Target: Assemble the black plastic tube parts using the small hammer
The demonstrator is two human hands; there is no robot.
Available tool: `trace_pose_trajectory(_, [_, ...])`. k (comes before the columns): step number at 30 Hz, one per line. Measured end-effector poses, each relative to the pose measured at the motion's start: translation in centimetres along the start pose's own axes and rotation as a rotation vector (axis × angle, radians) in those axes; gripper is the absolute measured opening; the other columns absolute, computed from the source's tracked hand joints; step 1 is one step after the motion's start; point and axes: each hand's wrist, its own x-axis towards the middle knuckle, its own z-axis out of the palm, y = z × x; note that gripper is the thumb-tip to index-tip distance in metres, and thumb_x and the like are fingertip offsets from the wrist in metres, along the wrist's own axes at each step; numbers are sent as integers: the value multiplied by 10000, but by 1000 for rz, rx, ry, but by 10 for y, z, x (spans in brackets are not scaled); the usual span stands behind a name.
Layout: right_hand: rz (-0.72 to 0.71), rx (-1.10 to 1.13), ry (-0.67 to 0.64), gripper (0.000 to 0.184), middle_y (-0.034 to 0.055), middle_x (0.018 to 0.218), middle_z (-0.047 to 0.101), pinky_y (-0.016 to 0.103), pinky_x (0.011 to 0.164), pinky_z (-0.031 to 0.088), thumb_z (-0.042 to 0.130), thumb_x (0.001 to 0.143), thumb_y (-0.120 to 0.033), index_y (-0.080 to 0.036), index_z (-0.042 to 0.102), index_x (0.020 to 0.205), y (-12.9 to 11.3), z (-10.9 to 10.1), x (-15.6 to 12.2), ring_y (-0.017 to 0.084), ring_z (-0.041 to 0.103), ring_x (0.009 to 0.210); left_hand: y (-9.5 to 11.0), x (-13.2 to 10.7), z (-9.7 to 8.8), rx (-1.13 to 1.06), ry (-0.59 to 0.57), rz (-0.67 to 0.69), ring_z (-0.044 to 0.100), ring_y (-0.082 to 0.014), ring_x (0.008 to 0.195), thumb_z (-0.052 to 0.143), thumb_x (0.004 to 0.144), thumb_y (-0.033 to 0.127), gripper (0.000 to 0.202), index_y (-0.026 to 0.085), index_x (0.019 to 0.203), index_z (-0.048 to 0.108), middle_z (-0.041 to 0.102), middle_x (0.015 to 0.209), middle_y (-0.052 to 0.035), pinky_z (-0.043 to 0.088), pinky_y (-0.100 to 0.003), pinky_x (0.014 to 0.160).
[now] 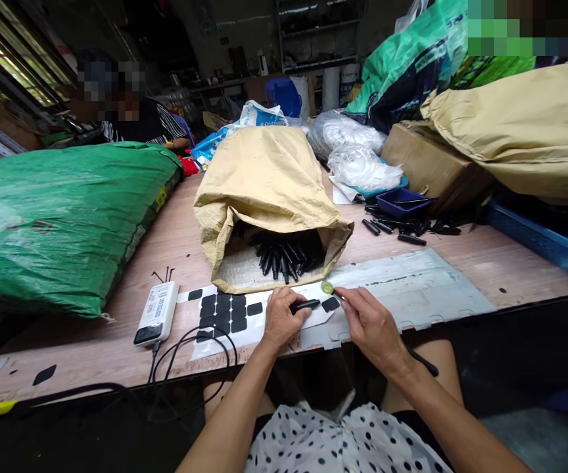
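Observation:
My left hand (281,318) is closed around a short black plastic stick (306,305), held flat over a white sheet of black square stickers (225,314). My right hand (370,323) pinches at a single black sticker (331,304) beside the stick's tip, on a grey metal plate (412,289). A small green round thing (327,288) lies just above the right fingers. Right behind both hands a tan sack (269,190) lies open, with several black sticks (286,256) spilling from its mouth.
A white power bank (157,313) with a black cable lies left of the sticker sheet. A big green sack (62,217) fills the left of the wooden table. Cardboard box, blue tray (402,202), loose black sticks and more sacks sit at right. Another person sits far left.

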Motion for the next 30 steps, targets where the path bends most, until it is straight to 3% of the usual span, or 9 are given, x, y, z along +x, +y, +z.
trace_pose_trajectory(5, [-18, -326, -15, 319, 42, 970, 679, 296, 740, 466, 487, 972, -186, -258, 693, 1204, 48, -19, 16, 188, 629, 878, -1, 0, -2, -32, -11, 3, 569, -225, 952, 684, 848, 230, 61, 226, 873, 739, 679, 895, -25, 422, -388, 907])
trace_pose_trajectory(8, [-133, -397, -39, 317, 56, 916, 665, 318, 791, 433, 486, 953, -149, -231, 718, 1153, 78, -23, 27, 206, 585, 901, 0, 0, -4, -14, -30, 10, 555, -223, 940, 582, 936, 291, 187, 223, 829, 719, 674, 883, -29, 400, -380, 893])
trace_pose_trajectory(11, [-171, -403, -31, 309, 65, 935, 662, 332, 819, 410, 489, 952, -161, -221, 711, 1159, 93, -20, 33, 216, 554, 919, 0, 0, -5, 21, -45, 11, 536, -216, 912, 484, 993, 315, 304, 215, 776, 671, 653, 863, -28, 385, -372, 873])
trace_pose_trajectory(18, [-115, -428, -20, 268, 68, 971, 643, 338, 817, 389, 513, 940, -211, -212, 689, 1142, 91, -15, 34, 224, 539, 941, 1, 1, -4, 49, -47, 3, 515, -210, 877, 389, 1034, 320, 385, 211, 705, 555, 610, 830, -27, 385, -361, 835])
trace_pose_trajectory(30, [-83, -465, -29, 234, 68, 968, 622, 337, 828, 384, 527, 929, -235, -203, 687, 1097, 88, -15, 35, 225, 523, 945, -1, 2, -4, 71, -50, 16, 514, -212, 860, 368, 1036, 332, 393, 216, 718, 568, 599, 816, -29, 394, -365, 815])
